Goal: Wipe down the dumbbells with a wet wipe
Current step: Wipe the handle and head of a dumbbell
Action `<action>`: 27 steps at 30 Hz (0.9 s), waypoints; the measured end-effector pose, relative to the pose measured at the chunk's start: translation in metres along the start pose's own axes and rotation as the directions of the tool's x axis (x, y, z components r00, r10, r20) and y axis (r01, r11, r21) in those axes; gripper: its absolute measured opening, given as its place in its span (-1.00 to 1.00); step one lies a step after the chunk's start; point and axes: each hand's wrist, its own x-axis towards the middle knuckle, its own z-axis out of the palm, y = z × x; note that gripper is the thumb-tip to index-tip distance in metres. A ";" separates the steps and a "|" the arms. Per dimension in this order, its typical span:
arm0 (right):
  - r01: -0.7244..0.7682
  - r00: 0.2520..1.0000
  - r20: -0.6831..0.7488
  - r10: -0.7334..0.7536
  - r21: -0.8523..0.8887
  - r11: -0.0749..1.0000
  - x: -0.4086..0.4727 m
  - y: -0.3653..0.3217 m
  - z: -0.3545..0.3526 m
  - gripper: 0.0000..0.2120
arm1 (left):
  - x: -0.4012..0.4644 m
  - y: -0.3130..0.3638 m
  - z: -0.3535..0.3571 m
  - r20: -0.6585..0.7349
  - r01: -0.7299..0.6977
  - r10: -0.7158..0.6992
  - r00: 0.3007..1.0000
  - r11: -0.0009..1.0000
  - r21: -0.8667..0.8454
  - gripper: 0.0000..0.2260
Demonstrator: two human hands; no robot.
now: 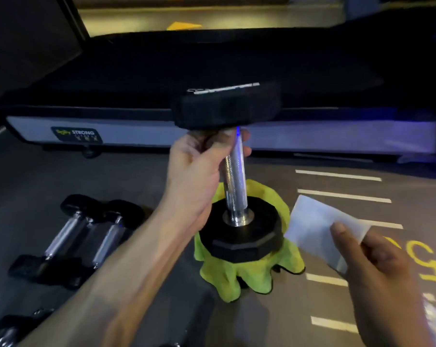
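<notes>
Beyond the upright dumbbell (233, 176) runs the long dark treadmill (212, 71), the biggest thing before you, its pale side rail carrying a label that reads "STRONG" off to the dumbbell's left. The grey floor (146, 176) under the dumbbell bears white stripes and yellow markings on the dumbbell's right. The dumbbell itself stands on end, tilted slightly, its lower black head resting on a bunched yellow-green cloth (249, 276) that spreads out from beneath it and drapes over something dark you cannot make out. To the dumbbell's left, two smaller dumbbells (79, 236) lie side by side on the floor, and part of another dumbbell (6, 329) shows farther left and nearer you, at the frame's lower edge. Your left hand (199, 169) grips the dumbbell's chrome handle just below the upper black head, fingers curled round the bar. Your right hand (377, 269), to the dumbbell's right and apart from it, pinches a white wet wipe (314, 229) between thumb and fingers; the wipe fans out toward the lower head without touching it.
</notes>
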 end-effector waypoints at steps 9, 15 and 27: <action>0.281 0.958 0.039 -0.283 -0.303 0.911 0.014 -0.018 0.004 -0.60 | -0.010 -0.013 0.014 -0.063 0.015 -0.008 0.998 0.995 0.099 -0.70; 0.627 0.778 0.370 -0.508 -0.407 0.664 0.026 -0.030 0.042 -0.77 | -0.009 -0.010 0.011 -0.084 -0.117 0.133 0.988 0.977 0.177 -0.27; 0.676 0.669 0.638 -0.381 -0.309 0.669 0.021 -0.031 0.045 -0.76 | 0.018 0.018 -0.002 0.212 -0.473 0.448 0.869 0.622 0.624 -0.51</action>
